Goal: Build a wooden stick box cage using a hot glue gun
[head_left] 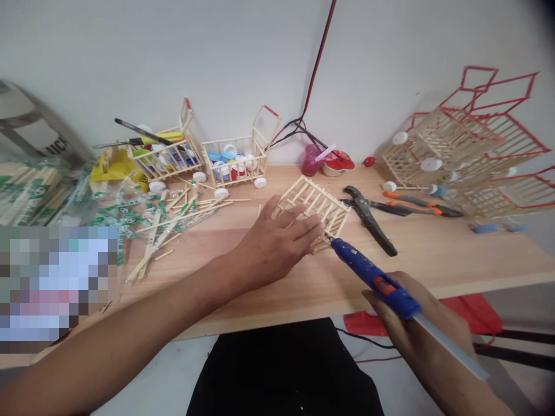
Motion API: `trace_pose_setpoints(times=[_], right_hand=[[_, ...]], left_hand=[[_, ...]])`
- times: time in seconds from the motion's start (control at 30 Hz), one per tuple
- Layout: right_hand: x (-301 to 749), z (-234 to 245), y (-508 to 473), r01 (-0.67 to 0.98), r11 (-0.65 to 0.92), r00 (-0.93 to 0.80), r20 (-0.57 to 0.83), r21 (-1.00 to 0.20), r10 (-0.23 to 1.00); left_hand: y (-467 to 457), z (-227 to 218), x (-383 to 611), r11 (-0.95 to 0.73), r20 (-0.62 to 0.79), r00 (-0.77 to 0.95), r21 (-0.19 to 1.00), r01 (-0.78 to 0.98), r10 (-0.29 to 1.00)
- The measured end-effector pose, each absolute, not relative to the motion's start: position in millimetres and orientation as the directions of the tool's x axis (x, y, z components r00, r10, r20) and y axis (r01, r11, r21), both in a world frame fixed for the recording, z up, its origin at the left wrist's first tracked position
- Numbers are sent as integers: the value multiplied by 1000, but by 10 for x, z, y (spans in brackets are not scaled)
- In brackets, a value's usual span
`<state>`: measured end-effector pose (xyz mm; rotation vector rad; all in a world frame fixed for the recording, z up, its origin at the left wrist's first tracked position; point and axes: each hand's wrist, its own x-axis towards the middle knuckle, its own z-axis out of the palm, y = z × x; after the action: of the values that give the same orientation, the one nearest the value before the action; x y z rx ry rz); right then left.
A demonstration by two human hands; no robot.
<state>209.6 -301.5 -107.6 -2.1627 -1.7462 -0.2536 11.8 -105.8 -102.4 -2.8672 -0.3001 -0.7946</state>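
At 9 o'clock, bundled wooden sticks (30, 190) sit in green-printed wrappers, and loose sticks (165, 231) lie scattered on the pale wooden worktop (433, 260) towards 10 o'clock. Beyond them, at about 11 o'clock, stand two small stick carts (234, 156) with white and coloured bottle-cap wheels, one of them holding a black-handled tool. Reaching in from 8 o'clock, the left hand (273, 242) lies open with its fingers spread, pressing flat on a stick lattice panel (316, 211) near the centre of the worktop. The panel is tilted slightly and is not clamped, so it could skid or twist under uneven pressure, breaking a fresh joint or knocking its sticks out of line. At about 4 o'clock, the right hand (416, 323) is wrapped firmly around the grip of a blue hot glue gun (373, 274), with a clear glue stick (451, 346) trailing from its rear. The gun's metal nozzle (327, 236) points at the panel's lower right edge, just beside the left fingertips (318, 228), so a slip could burn them or leave a string of hot glue across the sticks. Black-handled pliers (368, 219) lie just right of the panel, within reach of a careless swing of the gun, and orange-handled pliers (420, 205) lie farther out towards 2 o'clock, below larger red-edged stick cages (468, 138).
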Motion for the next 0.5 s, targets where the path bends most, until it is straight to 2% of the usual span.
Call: trace_pose_setpoints(times=[0.3, 0.5], right_hand=[[2073, -1054, -3050, 975, -183, 219, 383, -130, 897], [2061, -1051, -3004, 965, -143, 222, 402, -218, 888]], left_hand=[[-1059, -1027, 113, -968, 524, 840, -104, 229, 143], [-1059, -1025, 111, -969, 533, 835, -101, 224, 138]])
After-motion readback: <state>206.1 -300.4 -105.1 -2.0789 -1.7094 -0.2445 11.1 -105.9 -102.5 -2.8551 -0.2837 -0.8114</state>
